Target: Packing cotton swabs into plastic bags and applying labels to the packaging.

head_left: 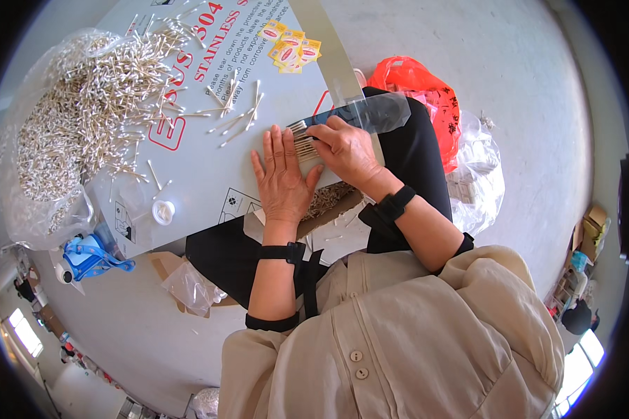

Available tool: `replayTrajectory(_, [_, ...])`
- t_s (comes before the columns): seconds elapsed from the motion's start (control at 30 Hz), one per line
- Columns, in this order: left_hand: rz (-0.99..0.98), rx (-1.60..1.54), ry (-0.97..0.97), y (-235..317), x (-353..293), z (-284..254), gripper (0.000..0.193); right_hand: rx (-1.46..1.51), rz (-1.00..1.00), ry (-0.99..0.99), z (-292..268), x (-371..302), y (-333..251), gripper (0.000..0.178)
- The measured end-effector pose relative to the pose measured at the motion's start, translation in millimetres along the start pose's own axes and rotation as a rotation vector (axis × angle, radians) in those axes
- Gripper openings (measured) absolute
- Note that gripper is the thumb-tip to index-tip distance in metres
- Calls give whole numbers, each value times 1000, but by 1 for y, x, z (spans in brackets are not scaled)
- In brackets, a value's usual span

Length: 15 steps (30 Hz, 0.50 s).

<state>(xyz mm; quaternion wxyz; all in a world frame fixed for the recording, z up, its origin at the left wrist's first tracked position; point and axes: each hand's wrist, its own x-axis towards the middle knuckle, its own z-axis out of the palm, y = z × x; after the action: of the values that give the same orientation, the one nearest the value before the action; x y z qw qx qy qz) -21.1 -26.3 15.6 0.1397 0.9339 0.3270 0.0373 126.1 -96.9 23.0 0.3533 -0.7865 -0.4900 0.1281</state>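
A row of cotton swabs (305, 145) lies side by side on the grey printed sheet between my hands. My left hand (284, 174) rests flat at the left end of the row, its fingers stretched out and pointing away from me. My right hand (348, 150) has its fingers curled down onto the swabs from the right; its fingertips partly cover them. A clear plastic bag (388, 112) lies flat just beyond the right hand, one end close to the row. Several loose swabs (248, 119) are scattered past my left fingertips.
A big clear bag spills a heap of cotton swabs (84, 112) at the left. Yellow-white labels (290, 49) lie at the far side. A small white tub (163, 212) stands near the sheet's edge. An open carton (328, 209) sits below my hands; a red bag (419, 84) is at the right.
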Motion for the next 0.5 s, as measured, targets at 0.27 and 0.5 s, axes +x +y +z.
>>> replayTrajectory(0.27, [3, -1, 0, -1, 0, -1, 87, 11, -8, 2, -2, 1, 0, 12])
replayTrajectory(0.5, [6, -8, 14, 0, -1, 1, 86, 95, 29, -24, -7, 12, 1, 27])
